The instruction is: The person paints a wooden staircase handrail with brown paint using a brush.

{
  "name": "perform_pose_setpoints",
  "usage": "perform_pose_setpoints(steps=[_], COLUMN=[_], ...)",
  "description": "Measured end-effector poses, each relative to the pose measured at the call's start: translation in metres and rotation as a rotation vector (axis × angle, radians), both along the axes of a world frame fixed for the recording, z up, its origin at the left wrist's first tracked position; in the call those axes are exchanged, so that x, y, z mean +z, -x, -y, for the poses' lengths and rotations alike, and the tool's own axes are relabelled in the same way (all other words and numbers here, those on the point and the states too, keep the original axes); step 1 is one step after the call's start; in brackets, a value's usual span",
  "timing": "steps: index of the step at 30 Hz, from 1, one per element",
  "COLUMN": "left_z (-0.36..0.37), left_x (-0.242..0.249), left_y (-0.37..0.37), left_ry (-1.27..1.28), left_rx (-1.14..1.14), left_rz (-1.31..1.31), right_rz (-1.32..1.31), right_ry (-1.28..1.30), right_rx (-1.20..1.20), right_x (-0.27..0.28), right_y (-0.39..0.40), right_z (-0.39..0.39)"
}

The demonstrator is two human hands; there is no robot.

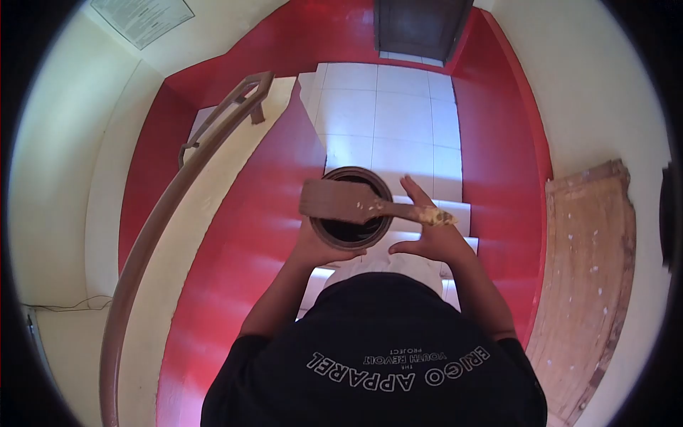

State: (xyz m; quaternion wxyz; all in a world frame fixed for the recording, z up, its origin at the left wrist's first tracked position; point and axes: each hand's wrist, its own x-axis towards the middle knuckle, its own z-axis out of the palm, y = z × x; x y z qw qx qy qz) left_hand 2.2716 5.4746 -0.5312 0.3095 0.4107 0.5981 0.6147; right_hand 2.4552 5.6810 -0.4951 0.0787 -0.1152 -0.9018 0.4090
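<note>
My left hand (321, 249) is wrapped round a paint can (388, 222) with dark contents, held in front of my body. Across the open top of the can lies a paint brush (338, 199), its wide head coated brown. The brush's handle sticks out to the right and is spotted with pale paint near its end. Just under that handle end, my right hand (440, 240) is open, thumb and fingers spread apart. The palm is turned toward the can, and I see no grip on the brush. My left fingers are partly hidden behind the can.
I am on a stairway with white tiled steps (398, 107) between red-painted walls (498, 178). A brown handrail (167, 192) runs along the left. A worn wooden board (587, 285) leans on the right wall. A dark door (422, 28) stands at the far end.
</note>
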Motion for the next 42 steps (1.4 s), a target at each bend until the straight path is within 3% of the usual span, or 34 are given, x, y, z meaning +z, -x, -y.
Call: perform_pose_setpoints(steps=[1,5,8,11,13,16,19,20,27,31,37,42], left_z=[-0.015,-0.064,-0.107,-0.148,-0.164,-0.196,-0.240,-0.247,-0.356,-0.403,-0.495,-0.590], left_x=[0.000,-0.035,-0.108,-0.181,-0.204,-0.199,-0.187,-0.219,-0.342,-0.359,-0.384,-0.480], left_y=[0.013,0.044,0.071,0.103,0.112,0.131,0.173,0.190,0.318,0.372,0.471,0.580], left_ry=[0.005,-0.015,-0.112,-0.119,-0.066,-0.042,-0.027,-0.003,-0.142,-0.062,-0.073,-0.132], left_rx=[-0.001,0.143,0.225,0.309,0.355,0.393,0.314,0.306,0.214,0.230,0.279,0.388], left_rz=[-0.027,0.127,0.134,0.079,0.056,0.125,0.199,0.174,-0.005,-0.069,-0.008,-0.085], right_rz=[0.021,0.161,0.114,0.166,0.139,0.091,0.140,0.157,-0.219,-0.384,-0.374,-0.465], right_ry=[0.114,0.158,0.381,0.242,0.238,0.278,0.367,0.352,0.735,0.939,0.845,0.850], right_rx=[-0.047,-0.225,-0.322,-0.324,-0.345,-0.304,-0.296,-0.242,0.181,0.202,0.120,0.237], right_x=[-0.012,-0.076,-0.178,-0.269,-0.250,-0.226,-0.235,-0.240,-0.337,-0.359,-0.391,-0.469], right_y=[0.001,-0.017,-0.022,-0.012,0.018,0.061,0.112,0.132,0.328,0.423,0.540,0.672], right_z=[-0.022,-0.091,-0.152,-0.215,-0.230,-0.257,-0.293,-0.305,-0.370,-0.409,-0.506,-0.612])
